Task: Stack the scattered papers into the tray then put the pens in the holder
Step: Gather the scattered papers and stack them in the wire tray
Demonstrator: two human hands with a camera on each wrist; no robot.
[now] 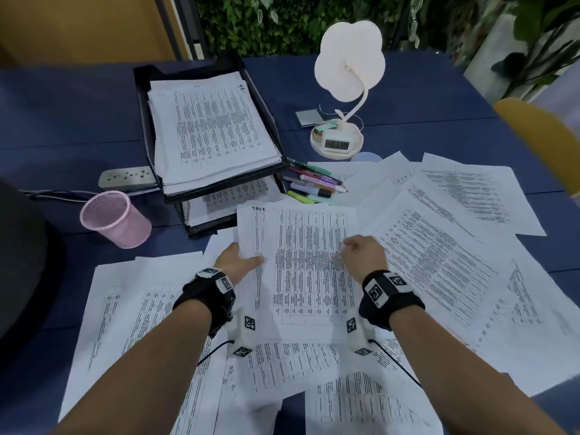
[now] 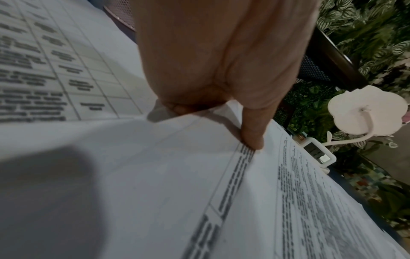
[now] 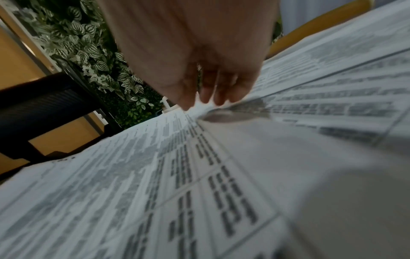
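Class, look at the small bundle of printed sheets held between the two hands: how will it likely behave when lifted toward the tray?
The bundle of sheets will probably flop: it is thin paper gripped only at its sides by the left hand and right hand. Its sheets sit offset, so they may slide apart. It likely weighs little, since the fingers only pinch its edge.

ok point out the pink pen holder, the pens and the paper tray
pink pen holder (image 1: 120,226), head view, its mesh side wall
pens (image 1: 314,186), head view, middle of the pile
paper tray (image 1: 142,98), head view, its black left rim
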